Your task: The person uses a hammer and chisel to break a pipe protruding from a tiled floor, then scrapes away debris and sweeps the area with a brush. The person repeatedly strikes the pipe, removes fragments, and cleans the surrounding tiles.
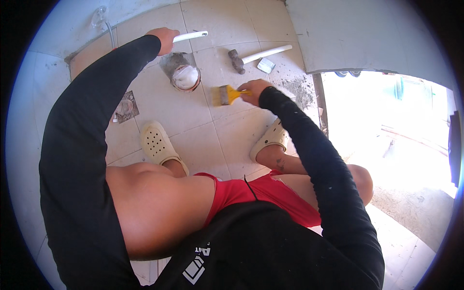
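Observation:
My left hand (165, 39) is closed around a white handle (191, 36) with a hanging hole at its end; the tool's other end is hidden behind my hand and sleeve. My right hand (253, 92) grips a yellow-handled paintbrush (226, 95), its pale bristles pointing left over the tiles and slightly blurred. Between my hands, a round opening in the floor (199, 83) has a rough reddish rim and a white, rounded mass (185, 76) inside it. Grey, dirty residue surrounds its far side.
Beyond my right hand lies a hammer (237, 61) with a white handle, beside a small pale rectangular piece (266, 65). Dark debris (300, 91) is scattered by the doorway edge. A dirty square patch (126, 107) lies left of my clogs (157, 142). A clear object with a hose (100, 17) stands far left.

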Available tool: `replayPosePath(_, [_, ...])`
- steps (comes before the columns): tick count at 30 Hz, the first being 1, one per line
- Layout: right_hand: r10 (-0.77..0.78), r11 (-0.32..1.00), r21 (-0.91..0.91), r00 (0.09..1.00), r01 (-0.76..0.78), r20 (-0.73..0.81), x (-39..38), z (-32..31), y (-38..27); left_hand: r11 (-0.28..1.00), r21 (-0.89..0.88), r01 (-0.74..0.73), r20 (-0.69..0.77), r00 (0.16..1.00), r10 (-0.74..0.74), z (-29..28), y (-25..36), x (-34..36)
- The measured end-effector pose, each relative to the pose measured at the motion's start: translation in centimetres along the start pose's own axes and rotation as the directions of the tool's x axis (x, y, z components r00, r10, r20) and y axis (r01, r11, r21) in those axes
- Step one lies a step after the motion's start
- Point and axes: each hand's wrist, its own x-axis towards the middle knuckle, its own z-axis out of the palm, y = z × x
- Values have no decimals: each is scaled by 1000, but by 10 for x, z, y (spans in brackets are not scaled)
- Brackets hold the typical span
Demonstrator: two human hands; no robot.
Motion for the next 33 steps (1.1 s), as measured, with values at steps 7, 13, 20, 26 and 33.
replayPosePath(7, [214, 975, 96, 966, -202, -145, -6, -4, 35, 1000, -6, -14, 25, 1000, 14, 9, -2, 0])
replayPosePath(13, [268, 963, 34, 932, -268, -244, -8, -1, 68, 1000, 15, -6, 57, 998, 5, 7, -2, 3])
replayPosePath(20, [484, 865, 180, 686, -468, -544, 23, -11, 92, 1000, -22, -20, 31, 999, 21, 5, 6, 5])
replayPosePath(26, [437, 896, 221, 857, -386, -274, -9, -28, 107, 1000, 6, -3, 32, 999, 3, 4, -2, 3])
replayPosePath(33, [664, 724, 247, 555, -644, -501, -27, -29, 141, 1000, 11, -7, 45, 999, 7, 7, 2, 5])
